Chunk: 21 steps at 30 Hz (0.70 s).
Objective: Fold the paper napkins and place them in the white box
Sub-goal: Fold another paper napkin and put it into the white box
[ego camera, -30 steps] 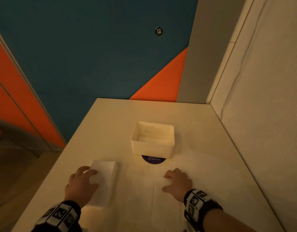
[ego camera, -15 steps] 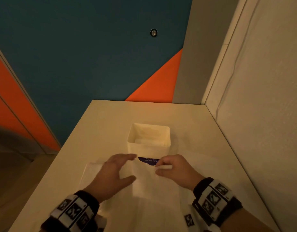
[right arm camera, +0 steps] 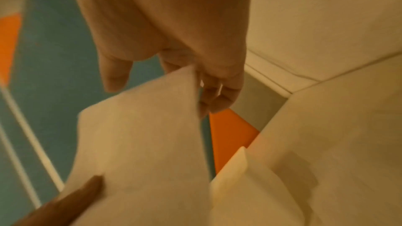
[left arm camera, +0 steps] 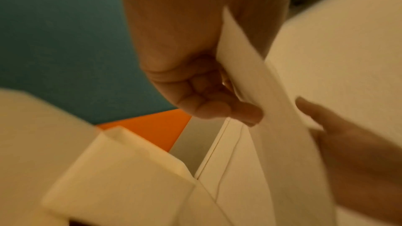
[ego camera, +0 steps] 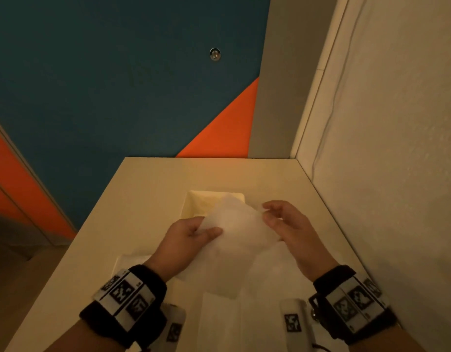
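Note:
A white paper napkin (ego camera: pixel 234 224) hangs lifted above the table, just in front of the white box (ego camera: pixel 193 199). My left hand (ego camera: pixel 206 229) pinches its left edge, thumb on top. My right hand (ego camera: pixel 267 213) holds its right corner between thumb and fingers. In the left wrist view the curled left fingers (left arm camera: pixel 217 102) grip the napkin (left arm camera: pixel 250 75) above the box (left arm camera: pixel 119 169). The right wrist view shows the napkin (right arm camera: pixel 141 143) running up to the right fingers (right arm camera: pixel 213 95), with a box corner (right arm camera: pixel 234 169) below. The napkin hides the near right part of the box.
A folded napkin (ego camera: pixel 127 262) lies on the table (ego camera: pixel 155 179) under my left wrist. More flat napkins (ego camera: pixel 219 318) lie near the front edge. A white wall (ego camera: pixel 384 174) closes the table's right side. Blue and orange floor shows beyond the far and left edges.
Both hands left the table, took a napkin from the sheets in front and raised it toward the box. The camera tipped down and forward.

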Each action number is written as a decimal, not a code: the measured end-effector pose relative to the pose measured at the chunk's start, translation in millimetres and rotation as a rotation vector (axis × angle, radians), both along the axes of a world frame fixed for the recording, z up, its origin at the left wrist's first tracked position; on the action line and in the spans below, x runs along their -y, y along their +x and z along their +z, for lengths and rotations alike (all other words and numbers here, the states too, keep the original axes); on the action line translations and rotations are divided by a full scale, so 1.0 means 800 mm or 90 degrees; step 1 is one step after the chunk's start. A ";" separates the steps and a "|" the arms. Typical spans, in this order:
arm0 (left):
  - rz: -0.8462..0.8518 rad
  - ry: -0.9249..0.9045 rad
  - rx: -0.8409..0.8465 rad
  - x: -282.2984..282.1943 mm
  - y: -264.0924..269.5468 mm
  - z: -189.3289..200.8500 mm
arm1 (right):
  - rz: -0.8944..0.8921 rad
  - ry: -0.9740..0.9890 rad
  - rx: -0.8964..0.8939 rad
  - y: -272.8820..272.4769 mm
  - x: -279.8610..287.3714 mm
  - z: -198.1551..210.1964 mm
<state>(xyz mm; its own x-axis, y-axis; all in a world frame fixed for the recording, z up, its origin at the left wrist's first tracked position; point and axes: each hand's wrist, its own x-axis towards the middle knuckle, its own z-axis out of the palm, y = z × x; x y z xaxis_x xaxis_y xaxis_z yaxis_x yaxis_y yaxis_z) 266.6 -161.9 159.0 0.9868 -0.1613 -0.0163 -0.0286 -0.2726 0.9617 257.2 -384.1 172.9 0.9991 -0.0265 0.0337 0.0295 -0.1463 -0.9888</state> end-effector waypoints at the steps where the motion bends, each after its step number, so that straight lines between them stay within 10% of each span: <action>1: 0.035 -0.072 -0.025 0.003 -0.003 0.000 | -0.005 0.014 -0.036 -0.003 0.006 -0.003; 7: 0.097 -0.315 -0.158 0.021 -0.015 0.002 | 0.119 0.116 -0.146 -0.020 0.010 -0.018; 21: -0.053 -0.291 -0.179 -0.002 -0.006 0.013 | 0.041 0.226 -0.067 -0.016 0.016 0.000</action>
